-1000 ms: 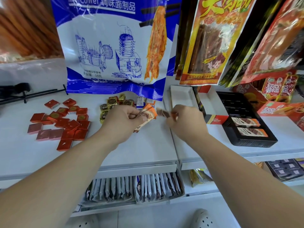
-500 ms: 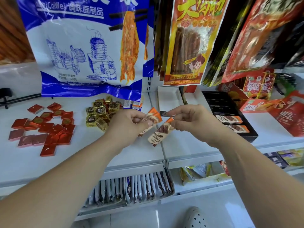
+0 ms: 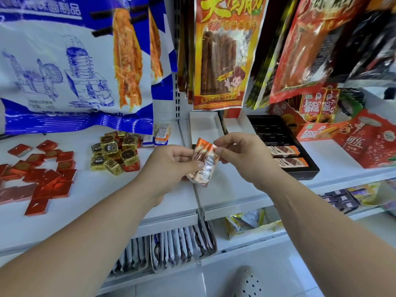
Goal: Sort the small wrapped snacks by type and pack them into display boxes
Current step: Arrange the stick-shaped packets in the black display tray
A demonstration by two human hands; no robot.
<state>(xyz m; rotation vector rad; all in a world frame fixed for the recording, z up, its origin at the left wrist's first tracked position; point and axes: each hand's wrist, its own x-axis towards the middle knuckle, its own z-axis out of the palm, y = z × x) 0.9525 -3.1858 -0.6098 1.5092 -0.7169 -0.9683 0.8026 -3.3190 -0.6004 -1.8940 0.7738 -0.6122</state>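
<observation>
Just above the front of the white shelf (image 3: 120, 189) we hold a small bundle of orange wrapped bars (image 3: 203, 168) between our two hands. Our left hand (image 3: 171, 166) has its fingers curled round the lower part of the bundle, with the thumb pressed against its face. Our right hand (image 3: 244, 155) pinches the upper end of the bars between thumb and forefinger, and its other fingers are bent behind. How many bars the bundle holds we cannot tell; the wrappers overlap and are a little blurred.

To our right the black display box (image 3: 304, 173) lies flat on the shelf. Two bars of the same orange kind (image 3: 282, 151) lie side by side in its near end, and the far compartments look dark. Behind our hands stands an open white box (image 3: 203, 125).

To our left the gold foil cubes (image 3: 115, 153) sit in a loose heap. Farther left the flat red squares (image 3: 42, 176) are spread over the shelf, several touching or overlapping. A few small orange-and-white packets (image 3: 159, 136) lie just behind the gold heap.

A large blue and white bag (image 3: 75, 61) hangs above the left side, and a yellow and red bag (image 3: 222, 61) hangs above the white box. Grey sachets (image 3: 177, 243) stand on edge in a row on the lower shelf.
</observation>
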